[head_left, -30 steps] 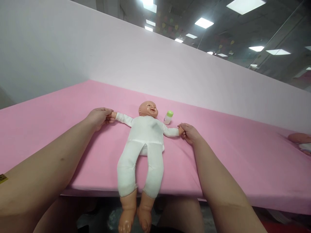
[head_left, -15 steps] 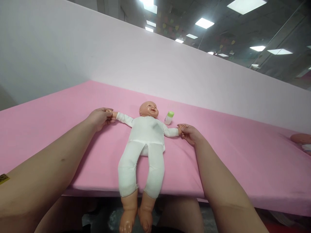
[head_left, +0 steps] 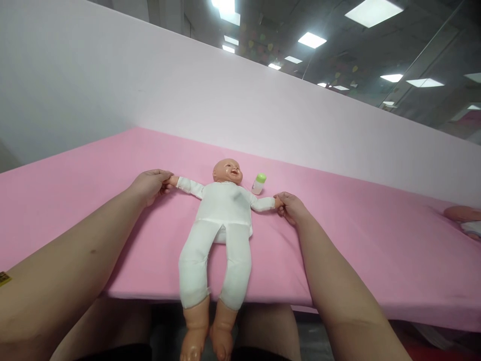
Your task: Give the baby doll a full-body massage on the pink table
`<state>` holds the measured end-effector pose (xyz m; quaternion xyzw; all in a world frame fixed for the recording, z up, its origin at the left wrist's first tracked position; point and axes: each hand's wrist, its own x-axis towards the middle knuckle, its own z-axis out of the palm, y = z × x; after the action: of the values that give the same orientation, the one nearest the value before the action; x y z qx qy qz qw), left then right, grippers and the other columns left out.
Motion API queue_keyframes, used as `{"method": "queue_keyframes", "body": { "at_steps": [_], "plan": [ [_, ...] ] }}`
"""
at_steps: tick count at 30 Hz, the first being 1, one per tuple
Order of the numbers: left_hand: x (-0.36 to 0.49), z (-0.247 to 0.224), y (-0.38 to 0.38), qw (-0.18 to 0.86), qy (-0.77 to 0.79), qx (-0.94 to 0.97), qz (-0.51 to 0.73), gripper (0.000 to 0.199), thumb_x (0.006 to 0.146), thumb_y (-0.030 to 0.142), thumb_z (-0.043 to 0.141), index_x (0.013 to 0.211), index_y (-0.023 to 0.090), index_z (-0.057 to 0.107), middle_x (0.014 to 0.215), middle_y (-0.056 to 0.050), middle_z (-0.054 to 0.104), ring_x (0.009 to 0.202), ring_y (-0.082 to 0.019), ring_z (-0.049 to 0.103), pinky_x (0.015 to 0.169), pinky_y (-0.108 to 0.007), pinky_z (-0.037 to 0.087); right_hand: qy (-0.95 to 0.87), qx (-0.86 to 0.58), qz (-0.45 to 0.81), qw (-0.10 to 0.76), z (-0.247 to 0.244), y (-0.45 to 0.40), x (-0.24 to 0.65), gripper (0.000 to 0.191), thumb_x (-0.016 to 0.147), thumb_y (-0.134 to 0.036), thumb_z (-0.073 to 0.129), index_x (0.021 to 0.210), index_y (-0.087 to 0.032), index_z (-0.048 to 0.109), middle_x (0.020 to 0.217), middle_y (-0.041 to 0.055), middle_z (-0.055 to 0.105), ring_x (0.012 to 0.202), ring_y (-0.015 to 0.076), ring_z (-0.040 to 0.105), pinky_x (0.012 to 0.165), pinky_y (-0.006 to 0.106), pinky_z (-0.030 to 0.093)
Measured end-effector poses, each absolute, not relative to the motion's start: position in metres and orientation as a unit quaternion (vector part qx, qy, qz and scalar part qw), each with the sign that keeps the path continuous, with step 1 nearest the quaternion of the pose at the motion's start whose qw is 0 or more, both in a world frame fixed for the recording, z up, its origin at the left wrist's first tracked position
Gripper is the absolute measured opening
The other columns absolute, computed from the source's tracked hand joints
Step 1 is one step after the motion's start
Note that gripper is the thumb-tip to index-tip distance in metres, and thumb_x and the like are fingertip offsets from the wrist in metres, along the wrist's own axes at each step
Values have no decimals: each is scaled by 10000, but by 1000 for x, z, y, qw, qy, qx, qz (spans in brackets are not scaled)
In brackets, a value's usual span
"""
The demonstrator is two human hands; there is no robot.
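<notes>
A baby doll [head_left: 225,205] with a white cloth body lies on its back on the pink table [head_left: 356,240], arms spread, its feet hanging past the front edge. My left hand [head_left: 151,185] is closed round the doll's hand at the left. At the right, my right hand [head_left: 291,206] pinches the doll's other hand between thumb and fingers. A small clear bottle with a green cap [head_left: 259,184] stands beside the doll's head, slightly tilted in view, just beyond the arm on the right.
Part of another doll [head_left: 464,214] lies at the far right of the table. A pale wall [head_left: 225,95] rises behind the table. My legs are below the front edge.
The whole view has shifted slightly. My left hand now covers more of the doll's hand, and my right fingers wrap further over the other one.
</notes>
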<state>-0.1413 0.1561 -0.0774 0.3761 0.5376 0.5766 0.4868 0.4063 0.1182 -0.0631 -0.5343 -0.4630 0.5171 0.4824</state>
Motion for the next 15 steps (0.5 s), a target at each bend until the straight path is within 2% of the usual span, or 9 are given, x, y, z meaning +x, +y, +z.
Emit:
{"method": "queue_keyframes", "body": {
  "at_steps": [4,7,11,15],
  "plan": [
    [-143,-78,159,496,542,347,583,254,800,94,684,1040,167,729,908,-118,717,699,-189,694,602,-289,630,-436,-527,501,530,-65,123,411,302,769,-278,823,1027,-214,679,800,50,664,573,135,526,469,258,458],
    [-142,-74,157,542,505,331,584,246,754,102,737,990,167,708,860,-91,693,699,-176,685,623,-269,634,-426,-506,502,558,-62,124,411,313,784,-308,799,1062,-217,686,867,65,682,608,144,538,494,272,500],
    [-131,-68,146,577,471,362,560,252,738,211,833,944,154,698,865,-99,695,704,-174,675,606,-248,608,-412,-470,554,550,-58,117,398,333,886,-418,793,1138,-217,709,880,79,683,647,169,572,536,297,558],
    [-110,-65,132,547,507,444,496,426,723,378,914,1034,185,696,865,-80,708,687,-197,663,563,-267,547,-438,-477,594,477,-57,106,380,375,838,-324,886,1129,-215,676,840,40,665,636,141,580,549,246,551]
  ]
}}
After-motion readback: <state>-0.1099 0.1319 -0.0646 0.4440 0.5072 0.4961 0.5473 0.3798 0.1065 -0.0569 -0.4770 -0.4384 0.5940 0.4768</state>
